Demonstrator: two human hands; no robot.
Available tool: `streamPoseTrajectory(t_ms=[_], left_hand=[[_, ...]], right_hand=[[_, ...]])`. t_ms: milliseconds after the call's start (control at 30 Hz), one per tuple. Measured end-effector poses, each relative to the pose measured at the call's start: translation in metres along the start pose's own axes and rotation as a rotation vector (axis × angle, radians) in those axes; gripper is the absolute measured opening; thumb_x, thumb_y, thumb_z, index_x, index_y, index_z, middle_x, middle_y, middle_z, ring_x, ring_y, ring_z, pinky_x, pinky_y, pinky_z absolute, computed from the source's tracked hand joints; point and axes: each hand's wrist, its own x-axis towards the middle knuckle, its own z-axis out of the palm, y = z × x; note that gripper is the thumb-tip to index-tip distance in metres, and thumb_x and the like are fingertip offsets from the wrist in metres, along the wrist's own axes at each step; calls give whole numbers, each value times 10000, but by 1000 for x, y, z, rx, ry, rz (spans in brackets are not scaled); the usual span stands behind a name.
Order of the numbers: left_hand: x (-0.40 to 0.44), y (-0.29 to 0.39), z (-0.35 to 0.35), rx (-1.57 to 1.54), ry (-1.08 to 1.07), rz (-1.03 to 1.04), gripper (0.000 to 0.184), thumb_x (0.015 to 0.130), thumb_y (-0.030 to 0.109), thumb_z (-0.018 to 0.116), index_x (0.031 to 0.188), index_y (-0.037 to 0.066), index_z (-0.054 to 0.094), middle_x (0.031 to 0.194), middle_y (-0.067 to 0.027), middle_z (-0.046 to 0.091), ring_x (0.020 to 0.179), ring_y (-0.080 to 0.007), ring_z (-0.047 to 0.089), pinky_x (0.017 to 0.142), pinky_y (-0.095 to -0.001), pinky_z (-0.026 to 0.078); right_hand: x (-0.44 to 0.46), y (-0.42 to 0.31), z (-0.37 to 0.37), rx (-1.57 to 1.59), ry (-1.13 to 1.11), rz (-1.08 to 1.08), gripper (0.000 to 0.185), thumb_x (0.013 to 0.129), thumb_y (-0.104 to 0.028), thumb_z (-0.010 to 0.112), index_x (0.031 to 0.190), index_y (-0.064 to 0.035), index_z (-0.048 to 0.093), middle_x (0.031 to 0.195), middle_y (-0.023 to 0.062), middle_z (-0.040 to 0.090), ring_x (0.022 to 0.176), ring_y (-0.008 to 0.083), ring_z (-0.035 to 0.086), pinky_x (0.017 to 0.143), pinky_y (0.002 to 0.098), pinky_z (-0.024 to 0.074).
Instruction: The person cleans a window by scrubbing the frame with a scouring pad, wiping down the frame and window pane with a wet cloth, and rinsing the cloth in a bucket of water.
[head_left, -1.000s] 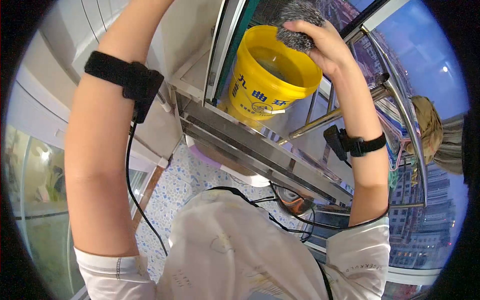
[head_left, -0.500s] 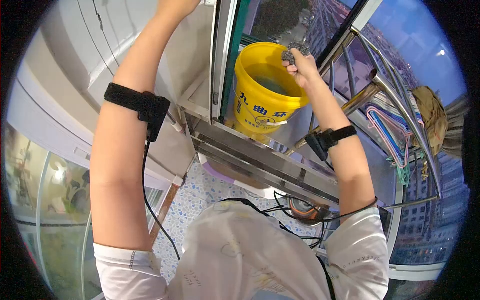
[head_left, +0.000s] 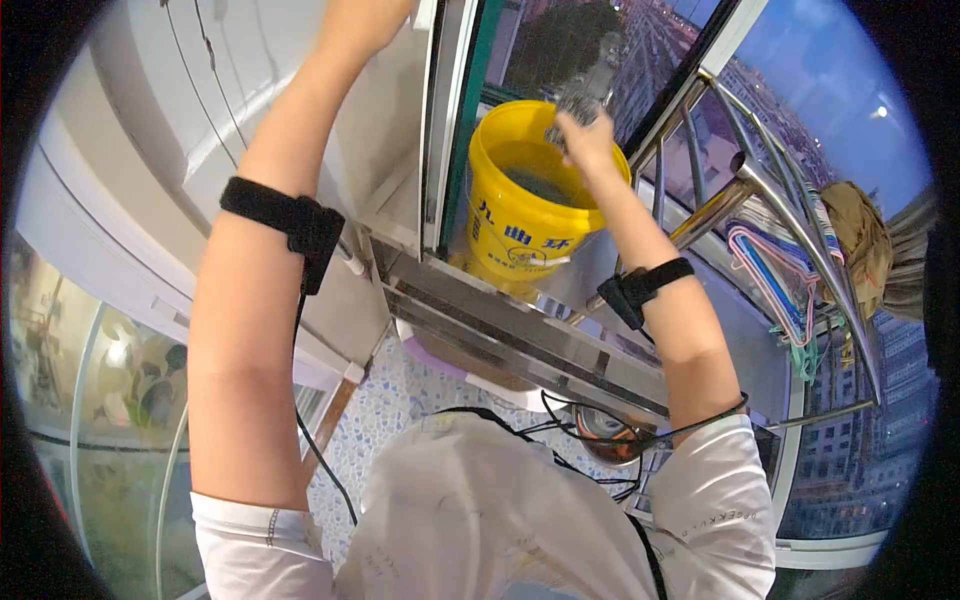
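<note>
My right hand is closed around a grey steel wool scourer, holding it above the far rim of a yellow bucket. The bucket has dark blue lettering and contains murky water. It stands on a sill beside the window frame. My left hand is at the top edge of the view, close to the white window frame post. Its fingers are cut off by the picture edge, so I cannot see what they touch.
A metal rail runs along the right side, with plastic hangers and brown cloth on it. Below the sill are metal bars. Black cables hang near my body above the speckled floor.
My right hand, with the scourer in it, has shifted slightly left and down toward the bucket. The whole view has tilted a little. My left arm keeps nearly the same pose.
</note>
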Motion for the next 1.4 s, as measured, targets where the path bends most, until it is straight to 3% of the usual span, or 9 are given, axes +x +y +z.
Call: streamPoseTrajectory(t_ms=[100,167,267,467,667,1000,1200,1333,1400], left_hand=[[-3,7,-2,-36,-9,-4,525,996,378,318,864,-41,605,863,-290,603,836,-463,562,745,-506,433],[1,0,-1,-29,-2,-3,536,988,430,326,895,-13,613,858,-261,611,830,-437,574,752,-487,439],[4,5,-5,-21,-37,-28,560,985,472,324,894,-1,611,846,-234,613,819,-420,580,754,-469,443],[-4,-1,2,19,18,-30,561,985,464,329,873,-9,610,846,-229,616,807,-425,577,742,-470,440],[-6,3,3,-64,43,-17,483,995,384,326,928,-18,585,903,-280,605,881,-470,558,765,-512,434],[-2,2,3,-26,32,-42,490,969,467,363,865,52,602,871,-218,619,840,-429,583,714,-509,452],[-4,12,-4,-109,9,-99,441,971,412,396,868,24,579,870,-236,614,811,-443,585,699,-526,450],[-2,16,-9,-96,-34,-119,449,973,407,390,838,12,556,859,-242,604,814,-448,581,696,-525,447],[-1,17,-9,-116,-35,-110,451,976,401,387,830,6,548,854,-242,601,813,-448,579,697,-523,447]], right_hand=[[18,26,-12,-182,-187,130,398,745,-187,711,1062,-11,545,764,95,635,530,214,602,430,326,478],[16,21,-12,-126,69,-351,512,696,-247,767,1088,2,550,816,114,652,694,257,644,646,353,530],[23,54,-11,-448,-18,-440,606,655,-258,805,1129,14,544,865,128,662,811,267,641,796,345,504],[10,30,-27,-42,-216,235,311,742,-49,688,1032,-66,576,809,60,629,660,158,621,459,264,483],[5,9,-21,477,-184,304,231,821,17,596,1033,-52,539,864,77,602,618,197,601,501,304,570],[3,34,-9,-19,-211,286,407,802,-374,737,1006,-87,535,694,40,569,383,124,454,301,255,304],[63,-18,-11,-43,-470,229,673,877,-663,433,1154,-53,362,588,56,518,314,139,453,261,246,304],[92,-137,-20,-263,-263,-185,752,883,-668,390,1220,1,446,1035,224,577,933,300,619,670,415,526],[117,-192,-23,-329,-254,-368,818,866,-693,386,1288,7,419,1220,285,461,1207,358,440,929,475,425]])
